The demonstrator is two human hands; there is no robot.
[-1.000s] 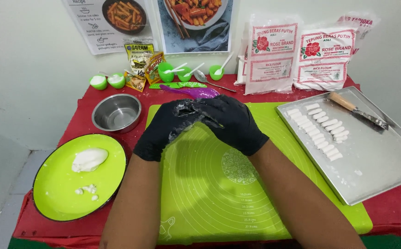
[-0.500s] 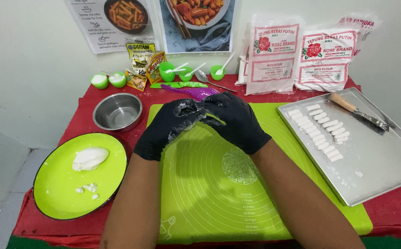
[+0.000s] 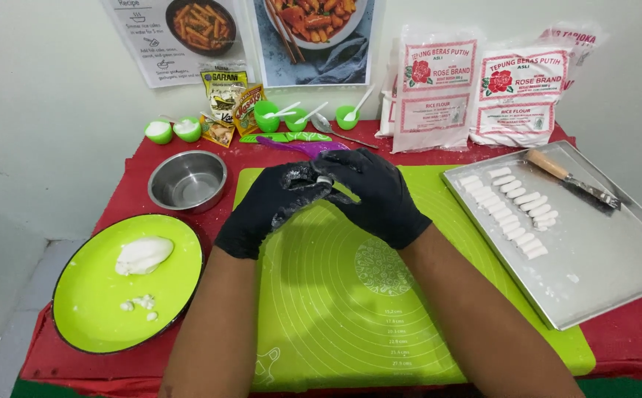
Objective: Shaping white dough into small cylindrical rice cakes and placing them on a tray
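Observation:
Both my hands wear black gloves dusted with white flour and meet above the green silicone mat [image 3: 335,309]. My left hand [image 3: 273,203] and my right hand [image 3: 376,195] press together around a small white piece of dough [image 3: 324,180] that barely shows between the fingertips. A green plate [image 3: 92,317] at the left holds a white dough lump [image 3: 144,254] and a few crumbs. A metal tray [image 3: 608,280] at the right carries several short white dough sticks [image 3: 516,214] in rows.
A steel bowl [image 3: 186,179] stands behind the plate. A wooden-handled scraper [image 3: 571,180] lies on the tray. At the back are small green cups with spoons [image 3: 284,116], seasoning packets [image 3: 225,99], a purple and green utensil [image 3: 302,144] and white flour bags [image 3: 476,92]. Red cloth covers the table.
My hands stay together over the mat, the fingers shifting slightly as they work the small dough piece. Nothing else has moved.

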